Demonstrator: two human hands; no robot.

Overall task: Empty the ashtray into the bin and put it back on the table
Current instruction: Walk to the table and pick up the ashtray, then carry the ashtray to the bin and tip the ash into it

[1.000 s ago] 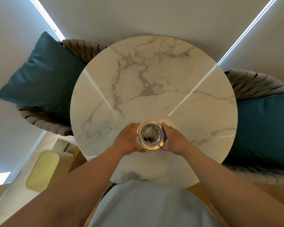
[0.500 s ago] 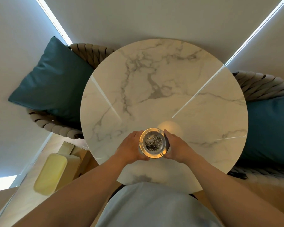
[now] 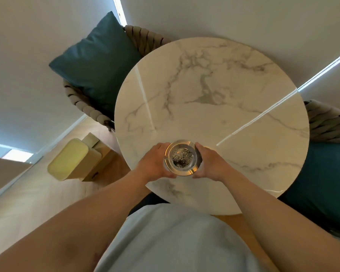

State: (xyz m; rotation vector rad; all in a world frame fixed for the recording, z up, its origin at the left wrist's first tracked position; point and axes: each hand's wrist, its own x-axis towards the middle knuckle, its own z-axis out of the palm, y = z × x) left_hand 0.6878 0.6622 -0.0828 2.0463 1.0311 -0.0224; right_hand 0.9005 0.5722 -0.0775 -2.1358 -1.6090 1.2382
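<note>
A round clear glass ashtray [image 3: 182, 157] with grey ash in its bowl is over the near part of the round white marble table [image 3: 224, 99]. My left hand [image 3: 155, 163] grips its left side and my right hand [image 3: 210, 163] grips its right side, fingers curled around the rim. Whether the ashtray touches the tabletop I cannot tell. A pale yellow bin [image 3: 71, 160] with a closed lid stands on the floor to the left of the table, below my left forearm's side.
A woven chair with a teal cushion [image 3: 98, 61] stands at the table's far left. Another woven chair [image 3: 328, 122] with a teal cushion [image 3: 326, 177] is on the right. A cardboard box [image 3: 100, 154] sits beside the bin on the wooden floor.
The view has swung left, so the table and chairs sit further right and the bin shows more fully. Both hands keep their grip on the ashtray.
</note>
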